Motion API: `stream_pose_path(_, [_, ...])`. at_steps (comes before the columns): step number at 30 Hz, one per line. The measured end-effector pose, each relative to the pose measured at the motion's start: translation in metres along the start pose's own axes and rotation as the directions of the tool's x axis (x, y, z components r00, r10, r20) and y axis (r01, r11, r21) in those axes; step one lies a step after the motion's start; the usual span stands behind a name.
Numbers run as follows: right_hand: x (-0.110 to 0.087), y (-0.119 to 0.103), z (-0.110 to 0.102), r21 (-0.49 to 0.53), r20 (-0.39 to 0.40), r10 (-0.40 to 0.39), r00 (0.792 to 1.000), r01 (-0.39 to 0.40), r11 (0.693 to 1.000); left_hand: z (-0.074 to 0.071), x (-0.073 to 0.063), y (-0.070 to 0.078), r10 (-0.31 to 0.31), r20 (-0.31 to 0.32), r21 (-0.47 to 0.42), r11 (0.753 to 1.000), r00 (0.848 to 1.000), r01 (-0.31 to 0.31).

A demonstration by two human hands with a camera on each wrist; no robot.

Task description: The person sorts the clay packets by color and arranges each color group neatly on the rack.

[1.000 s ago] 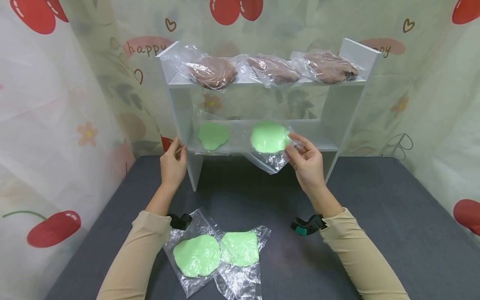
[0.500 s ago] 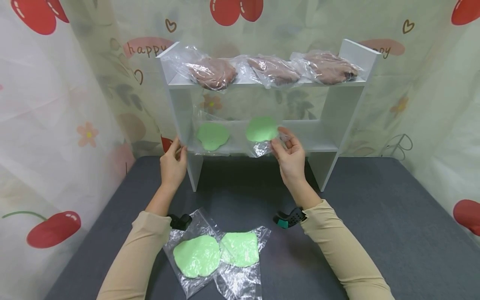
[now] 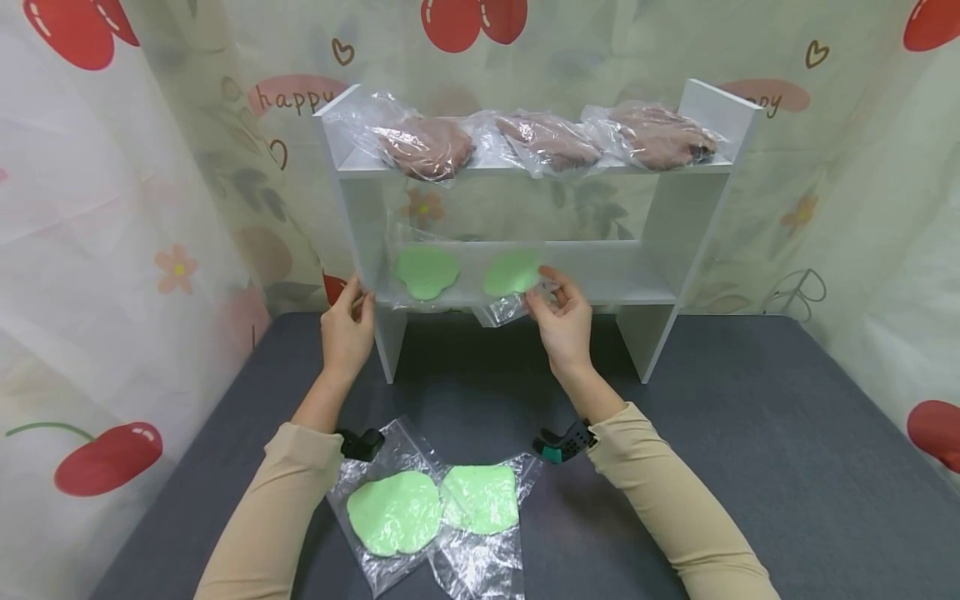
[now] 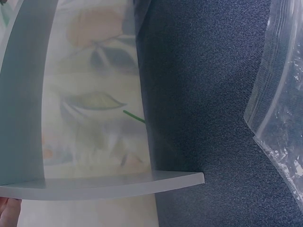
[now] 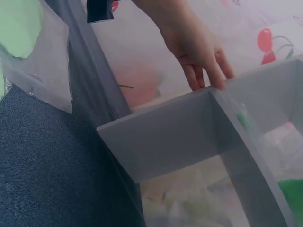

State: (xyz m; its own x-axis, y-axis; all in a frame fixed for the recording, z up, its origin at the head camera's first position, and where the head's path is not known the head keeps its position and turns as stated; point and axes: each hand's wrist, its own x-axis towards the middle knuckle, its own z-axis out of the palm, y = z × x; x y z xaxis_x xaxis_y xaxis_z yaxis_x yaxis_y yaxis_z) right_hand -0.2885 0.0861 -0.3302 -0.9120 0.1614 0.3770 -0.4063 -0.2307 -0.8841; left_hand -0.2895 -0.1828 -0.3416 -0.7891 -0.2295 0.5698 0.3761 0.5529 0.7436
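My right hand [image 3: 564, 321] pinches the right edge of a clear plastic bag [image 3: 501, 312] holding a flat, light green slab [image 3: 512, 273]. This bag is at the middle shelf of a white shelf unit [image 3: 633, 271], its lower end hanging past the front edge. Left of it a similar bagged green slab [image 3: 427, 272] lies on the same shelf. My left hand [image 3: 347, 333] touches the unit's left side panel from outside, at middle-shelf height. In the right wrist view the left hand [image 5: 196, 49] has its fingers against that panel; the right fingers are out of view there.
On the top shelf lie three brownish lumps in clear bags, one at the right [image 3: 660, 137]. Two more bagged green slabs lie on the dark table, one at the left [image 3: 393, 512], the other beside it [image 3: 482, 498], their bags overlapping. A patterned curtain [image 3: 480, 67] hangs behind.
My right hand has moved left and brought the bagged green slab over the middle shelf, beside the other one, then lower. My left hand has stayed at the side panel.
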Motion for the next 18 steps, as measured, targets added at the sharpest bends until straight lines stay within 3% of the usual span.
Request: stream_pose_path(18, [0.0029,-0.0082,0.002,0.098,-0.164,-0.089,0.982,0.106,0.99,-0.0007,-0.0004,0.0015,0.005,-0.002,-0.015,1.0,1.0,-0.005])
